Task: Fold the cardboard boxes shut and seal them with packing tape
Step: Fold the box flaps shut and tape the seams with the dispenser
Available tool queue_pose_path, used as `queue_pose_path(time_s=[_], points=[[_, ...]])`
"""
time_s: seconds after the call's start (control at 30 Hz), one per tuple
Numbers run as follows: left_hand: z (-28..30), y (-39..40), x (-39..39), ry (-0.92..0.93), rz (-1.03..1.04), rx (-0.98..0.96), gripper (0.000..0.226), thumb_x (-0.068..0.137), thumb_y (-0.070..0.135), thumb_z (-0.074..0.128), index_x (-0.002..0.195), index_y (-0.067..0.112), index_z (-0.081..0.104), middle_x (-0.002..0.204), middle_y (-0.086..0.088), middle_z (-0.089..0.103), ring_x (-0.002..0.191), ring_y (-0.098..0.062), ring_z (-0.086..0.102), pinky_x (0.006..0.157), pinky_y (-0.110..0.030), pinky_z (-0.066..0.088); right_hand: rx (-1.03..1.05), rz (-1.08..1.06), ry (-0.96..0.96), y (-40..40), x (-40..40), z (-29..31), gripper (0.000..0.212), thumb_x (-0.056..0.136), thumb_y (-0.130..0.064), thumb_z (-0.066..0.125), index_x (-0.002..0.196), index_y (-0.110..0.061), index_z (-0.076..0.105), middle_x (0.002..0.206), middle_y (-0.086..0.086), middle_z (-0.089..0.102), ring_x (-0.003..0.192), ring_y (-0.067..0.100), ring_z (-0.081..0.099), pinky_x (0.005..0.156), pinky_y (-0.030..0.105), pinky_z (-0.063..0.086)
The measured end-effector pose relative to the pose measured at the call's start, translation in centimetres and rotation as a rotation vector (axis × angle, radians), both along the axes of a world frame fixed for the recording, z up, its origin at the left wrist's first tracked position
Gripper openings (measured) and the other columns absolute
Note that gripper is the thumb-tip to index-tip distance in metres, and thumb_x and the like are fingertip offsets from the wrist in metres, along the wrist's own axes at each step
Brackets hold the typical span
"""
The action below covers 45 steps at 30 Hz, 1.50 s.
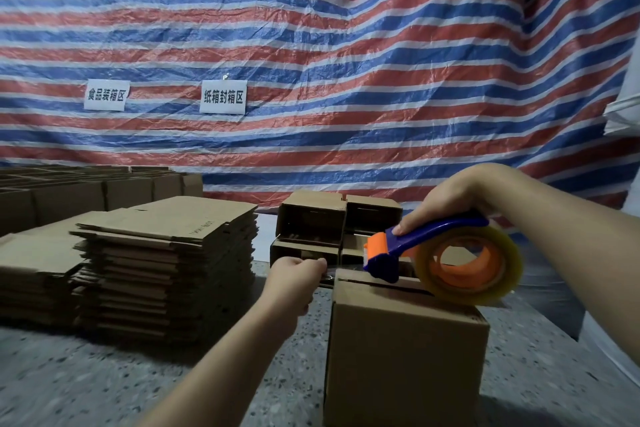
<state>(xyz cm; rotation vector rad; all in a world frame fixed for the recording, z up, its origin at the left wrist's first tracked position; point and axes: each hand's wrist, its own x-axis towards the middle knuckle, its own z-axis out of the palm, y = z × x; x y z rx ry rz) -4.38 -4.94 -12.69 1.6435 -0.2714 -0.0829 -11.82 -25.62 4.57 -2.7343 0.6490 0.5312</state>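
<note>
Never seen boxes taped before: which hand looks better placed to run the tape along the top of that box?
The right hand. It grips the tape dispenser, which rests on the box near its open seam. The left hand pinches the tape end beyond the box's far edge, only anchoring it.

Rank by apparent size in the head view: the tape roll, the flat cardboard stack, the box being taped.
1. Flat cardboard stack
2. Box, though nearness to the camera inflates it
3. Tape roll

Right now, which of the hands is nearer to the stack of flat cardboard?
Left. The left hand pinches the tape end just right of the stack of flat cardboard; the right hand grips the tape dispenser over the box, farther right.
</note>
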Motion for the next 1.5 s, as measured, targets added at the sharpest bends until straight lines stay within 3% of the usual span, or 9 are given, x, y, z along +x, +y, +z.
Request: queue_pose_path(time_s=[0.3, 0.5, 0.77, 0.97, 1.17, 1.33, 1.4, 1.47, 1.5], points=[[-1.8, -0.2, 0.3, 0.031, -0.042, -0.034, 0.023, 0.096, 0.032, 0.059, 0.084, 0.011, 0.060, 0.070, -0.002, 0.045, 0.057, -0.014, 0.041, 0.049, -0.025, 0.032, -0.024, 0.003, 0.021, 0.4, 0.3, -0.1, 0.079, 0.058, -0.072, 0.077, 0.105, -0.010, 0.070, 0.075, 0.006, 0.074, 0.057, 0.016, 0.069, 0.052, 0.024, 0.054], [-2.7, -0.2, 0.2, 0.065, -0.054, -0.031, 0.031, 0.095, 0.038, 0.061, 0.079, 0.012, 0.057, 0.069, -0.002, 0.049, 0.059, -0.015, 0.044, 0.051, -0.024, 0.037, -0.026, -0.001, 0.003, 0.6, 0.4, -0.2, 0.068, 0.071, -0.069, 0.073, 0.106, -0.011, 0.068, 0.073, 0.005, 0.074, 0.055, 0.015, 0.069, 0.051, 0.023, 0.054], [-3.8, -1.3, -0.8, 0.087, -0.061, -0.069, 0.033, 0.098, 0.042, 0.055, 0.090, 0.010, 0.058, 0.061, 0.001, 0.041, 0.052, -0.011, 0.033, 0.044, -0.021, 0.026, -0.023, 0.009, -0.016, 0.2, 0.8, -0.4, 0.079, 0.061, -0.070, 0.076, 0.114, -0.012, 0.068, 0.083, 0.006, 0.076, 0.064, 0.016, 0.070, 0.057, 0.024, 0.056], [-4.4, -1.7, -0.8, 0.161, -0.060, -0.061, 0.045, 0.098, 0.048, 0.052, 0.109, 0.006, 0.064, 0.087, -0.007, 0.052, 0.073, -0.018, 0.043, 0.058, -0.027, 0.033, -0.037, 0.016, -0.013, 0.1, 1.1, -0.6, 0.085, 0.057, -0.072, 0.076, 0.118, -0.013, 0.067, 0.092, 0.008, 0.077, 0.071, 0.018, 0.071, 0.062, 0.025, 0.056], [-4.8, -2.0, -1.1, 0.222, -0.075, -0.063, 0.055, 0.094, 0.060, 0.049, 0.123, 0.014, 0.061, 0.102, -0.008, 0.060, 0.080, -0.018, 0.050, 0.063, -0.028, 0.036, -0.022, 0.020, -0.006, 0.1, 0.9, -0.6, 0.080, 0.056, -0.073, 0.078, 0.110, -0.013, 0.069, 0.085, 0.006, 0.076, 0.065, 0.016, 0.071, 0.061, 0.025, 0.056], [-5.5, -1.8, -2.2, 0.364, -0.167, -0.115, 0.071, 0.091, 0.068, 0.047, 0.131, 0.011, 0.057, 0.129, -0.016, 0.060, 0.117, -0.031, 0.057, 0.104, -0.041, 0.043, -0.012, 0.003, -0.006, 0.4, 0.7, -0.4, 0.066, 0.073, -0.070, 0.074, 0.105, -0.012, 0.067, 0.072, 0.007, 0.075, 0.054, 0.018, 0.070, 0.050, 0.025, 0.054], [-5.4, -1.9, -2.0, 0.369, -0.156, -0.100, 0.058, 0.097, 0.055, 0.048, 0.127, 0.006, 0.059, 0.105, -0.010, 0.065, 0.094, -0.024, 0.060, 0.088, -0.035, 0.049, -0.022, -0.006, -0.014, 0.5, 0.7, -0.4, 0.067, 0.073, -0.069, 0.075, 0.106, -0.012, 0.067, 0.073, 0.007, 0.075, 0.055, 0.017, 0.070, 0.050, 0.025, 0.054], [-4.1, -1.7, -1.6, 0.286, -0.066, -0.042, 0.033, 0.102, 0.036, 0.045, 0.108, 0.008, 0.061, 0.079, -0.003, 0.051, 0.068, -0.015, 0.046, 0.061, -0.026, 0.039, -0.026, -0.016, -0.014, 0.5, 0.7, -0.5, 0.069, 0.072, -0.070, 0.075, 0.108, -0.012, 0.067, 0.075, 0.006, 0.076, 0.057, 0.016, 0.071, 0.052, 0.024, 0.055], [-3.2, -1.5, -1.5, 0.214, 0.001, -0.035, 0.028, 0.103, 0.032, 0.042, 0.098, 0.011, 0.059, 0.076, -0.002, 0.047, 0.065, -0.013, 0.042, 0.058, -0.026, 0.036, -0.027, -0.018, -0.013, 0.5, 0.7, -0.5, 0.070, 0.070, -0.070, 0.075, 0.108, -0.012, 0.066, 0.075, 0.006, 0.076, 0.057, 0.015, 0.071, 0.052, 0.024, 0.055]])
